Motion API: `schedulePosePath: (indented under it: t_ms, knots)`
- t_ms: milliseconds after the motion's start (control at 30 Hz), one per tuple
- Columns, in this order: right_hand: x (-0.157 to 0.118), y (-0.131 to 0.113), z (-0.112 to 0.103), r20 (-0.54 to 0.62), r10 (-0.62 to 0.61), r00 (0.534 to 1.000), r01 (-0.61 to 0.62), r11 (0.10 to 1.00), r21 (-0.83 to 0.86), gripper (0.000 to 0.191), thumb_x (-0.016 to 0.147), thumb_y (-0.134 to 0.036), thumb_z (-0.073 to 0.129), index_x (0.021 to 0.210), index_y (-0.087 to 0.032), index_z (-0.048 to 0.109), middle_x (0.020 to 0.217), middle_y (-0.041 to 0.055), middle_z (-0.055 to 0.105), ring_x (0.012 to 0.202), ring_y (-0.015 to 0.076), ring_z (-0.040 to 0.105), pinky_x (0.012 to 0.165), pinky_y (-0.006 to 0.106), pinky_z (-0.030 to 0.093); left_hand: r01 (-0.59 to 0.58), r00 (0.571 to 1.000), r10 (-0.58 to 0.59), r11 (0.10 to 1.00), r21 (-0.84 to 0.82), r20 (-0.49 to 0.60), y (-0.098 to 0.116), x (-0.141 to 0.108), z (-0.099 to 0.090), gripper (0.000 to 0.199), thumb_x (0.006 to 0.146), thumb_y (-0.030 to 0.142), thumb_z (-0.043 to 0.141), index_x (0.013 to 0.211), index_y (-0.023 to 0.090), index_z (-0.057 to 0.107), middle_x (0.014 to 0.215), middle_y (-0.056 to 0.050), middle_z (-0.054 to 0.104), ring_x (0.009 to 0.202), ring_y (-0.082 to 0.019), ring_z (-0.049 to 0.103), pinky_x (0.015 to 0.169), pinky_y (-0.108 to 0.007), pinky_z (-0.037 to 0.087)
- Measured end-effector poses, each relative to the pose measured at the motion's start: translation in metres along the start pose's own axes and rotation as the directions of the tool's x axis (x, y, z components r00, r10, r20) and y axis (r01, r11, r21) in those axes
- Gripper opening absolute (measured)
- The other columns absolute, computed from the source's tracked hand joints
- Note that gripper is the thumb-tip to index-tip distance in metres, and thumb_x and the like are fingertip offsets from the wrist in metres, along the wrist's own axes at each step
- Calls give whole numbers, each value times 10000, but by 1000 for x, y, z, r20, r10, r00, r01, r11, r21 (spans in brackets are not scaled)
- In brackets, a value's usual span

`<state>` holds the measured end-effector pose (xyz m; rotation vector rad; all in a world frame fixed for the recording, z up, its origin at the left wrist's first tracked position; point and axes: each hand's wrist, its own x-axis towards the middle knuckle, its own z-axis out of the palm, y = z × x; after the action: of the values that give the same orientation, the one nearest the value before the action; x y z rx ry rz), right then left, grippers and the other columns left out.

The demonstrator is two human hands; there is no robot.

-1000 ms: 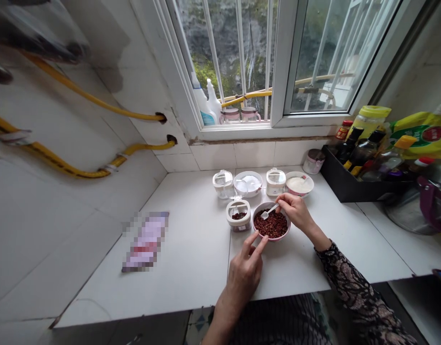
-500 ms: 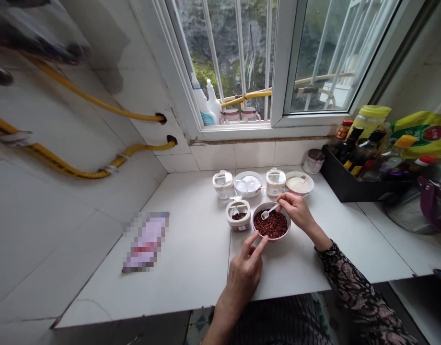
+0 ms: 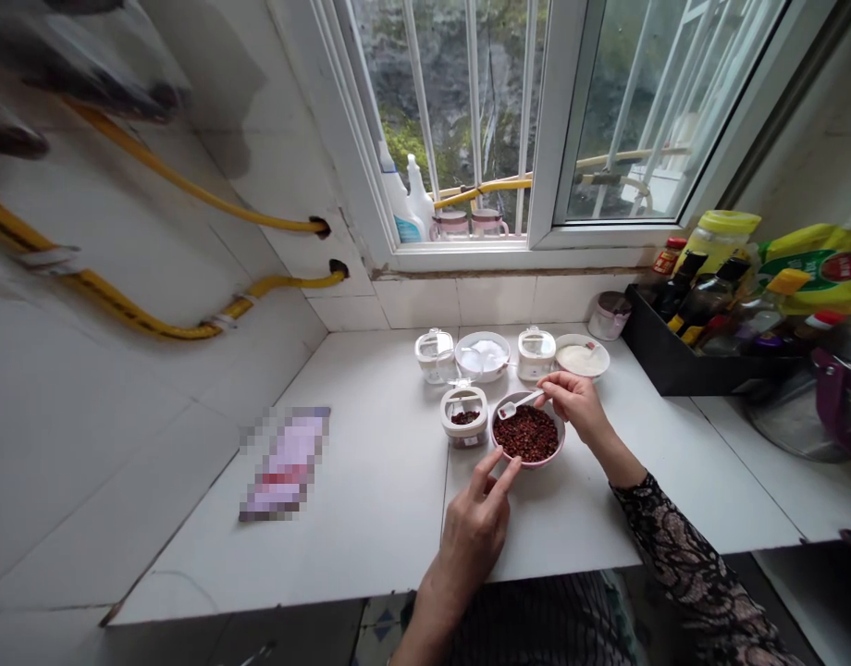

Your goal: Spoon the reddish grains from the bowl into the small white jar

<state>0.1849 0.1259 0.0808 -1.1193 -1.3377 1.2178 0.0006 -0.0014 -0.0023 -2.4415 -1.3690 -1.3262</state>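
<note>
My right hand (image 3: 570,404) pinches the handle of a small white spoon (image 3: 521,403). Its bowl end, with a few dark bits in it, is over the left inner side of a bowl (image 3: 554,454) filled with dark red peppercorns (image 3: 529,435). My left hand (image 3: 477,527) has its index and middle fingers stretched out, their tips at the bowl's near rim. Its other fingers are curled under. Just left of the bowl stands a clear seasoning jar (image 3: 465,418) with its lid up and some peppercorns inside.
Behind stand two more clear jars (image 3: 435,355) (image 3: 536,353), a bowl of white grains (image 3: 482,355) and a bowl of cream-coloured powder (image 3: 582,357). A black box (image 3: 675,365) of bottles and a metal pot (image 3: 793,416) are at right. A blurred purple packet (image 3: 287,462) lies left.
The spoon has moved slightly left, from above the peppercorns toward the bowl's left rim near the jar. My left hand keeps its place at the rim. The whole view has shifted a little.
</note>
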Motion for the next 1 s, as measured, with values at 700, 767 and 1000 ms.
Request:
schedulePosePath:
  t_ms: [700,767,1000]
  knots:
    - [-12,-9,-8,21,-345,938,334,891,-306,154,874,-331,573,837,-205,654,641,23,701,572,182,643,584,302,520,5,1000,-5,1000,8,10,0,-1,0,625,915,-3,411,1485,251,444,1361,-146,572,893,-134,700,799,-244,608]
    - [-8,-10,-18,35,-313,949,305,887,-345,151,853,-310,564,792,-202,650,606,12,688,539,166,612,564,287,494,9,1000,-9,1000,1,4,0,0,0,618,918,-4,412,1479,253,448,1358,-149,568,899,-136,699,799,-249,609]
    - [-4,0,-15,149,-227,962,269,871,-410,147,807,-232,524,732,-199,647,550,-12,665,537,156,606,589,274,467,7,1000,-7,1000,-2,9,1,0,-1,580,933,6,410,1460,243,467,1347,-155,566,878,-130,691,796,-256,608]
